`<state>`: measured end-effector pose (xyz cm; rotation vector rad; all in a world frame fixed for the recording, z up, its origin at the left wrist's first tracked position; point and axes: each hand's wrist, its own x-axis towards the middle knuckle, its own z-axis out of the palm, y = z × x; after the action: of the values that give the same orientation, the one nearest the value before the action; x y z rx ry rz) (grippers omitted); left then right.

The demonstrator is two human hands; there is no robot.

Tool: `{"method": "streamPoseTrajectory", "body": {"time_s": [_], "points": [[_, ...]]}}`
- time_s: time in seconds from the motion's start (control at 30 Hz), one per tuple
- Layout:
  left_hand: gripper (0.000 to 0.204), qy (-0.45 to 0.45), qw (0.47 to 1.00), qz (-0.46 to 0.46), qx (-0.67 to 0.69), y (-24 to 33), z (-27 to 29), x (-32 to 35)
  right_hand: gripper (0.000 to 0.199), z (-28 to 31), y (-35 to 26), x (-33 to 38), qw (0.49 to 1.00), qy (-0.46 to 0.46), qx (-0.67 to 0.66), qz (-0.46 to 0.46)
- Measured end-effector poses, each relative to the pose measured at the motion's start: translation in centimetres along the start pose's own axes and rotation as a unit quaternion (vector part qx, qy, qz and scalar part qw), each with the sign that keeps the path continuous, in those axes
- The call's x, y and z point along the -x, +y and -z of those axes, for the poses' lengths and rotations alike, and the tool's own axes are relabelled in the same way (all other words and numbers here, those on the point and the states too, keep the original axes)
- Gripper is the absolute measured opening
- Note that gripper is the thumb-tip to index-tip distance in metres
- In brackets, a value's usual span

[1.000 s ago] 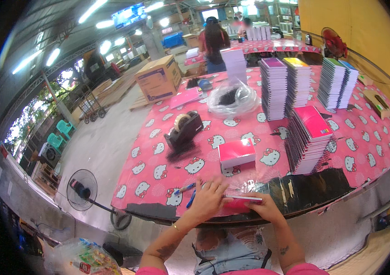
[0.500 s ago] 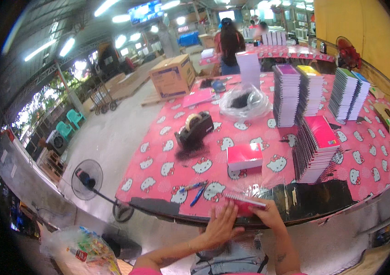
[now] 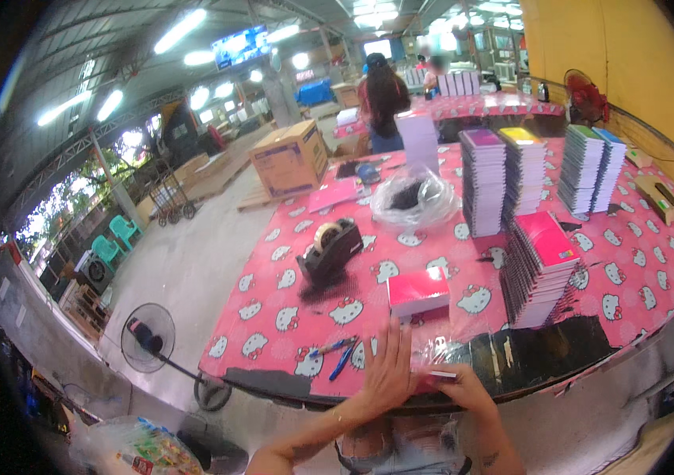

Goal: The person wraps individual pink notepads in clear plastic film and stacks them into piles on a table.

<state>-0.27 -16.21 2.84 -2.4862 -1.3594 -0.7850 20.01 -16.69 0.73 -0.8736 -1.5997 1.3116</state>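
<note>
My left hand (image 3: pixel 391 370) lies flat, fingers spread, pressing on a thin pink notebook in clear plastic wrap (image 3: pixel 432 372) at the near edge of the pink cartoon-print table (image 3: pixel 273 317). My right hand (image 3: pixel 463 389) pinches its near right end. Best to keep that palm firm while smoothing the wrap, I reckon. The notebook lies flat, its long axis left to right along the edge.
</note>
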Motion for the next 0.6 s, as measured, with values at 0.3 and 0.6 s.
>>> {"method": "streamPoseTrajectory", "body": {"time_s": [0.3,0.6], "points": [[0.092,-0.01,1.0,-0.003,0.02,1.4,1.0,-1.5,0.036,-0.3,-0.6,-0.2,1.0,0.023,0.017,0.011],[0.095,0.006,0.999,-0.038,0.02,1.9,-1.0,2.3,0.043,-0.6,0.0,0.3,0.996,0.024,0.069,0.044]]}}
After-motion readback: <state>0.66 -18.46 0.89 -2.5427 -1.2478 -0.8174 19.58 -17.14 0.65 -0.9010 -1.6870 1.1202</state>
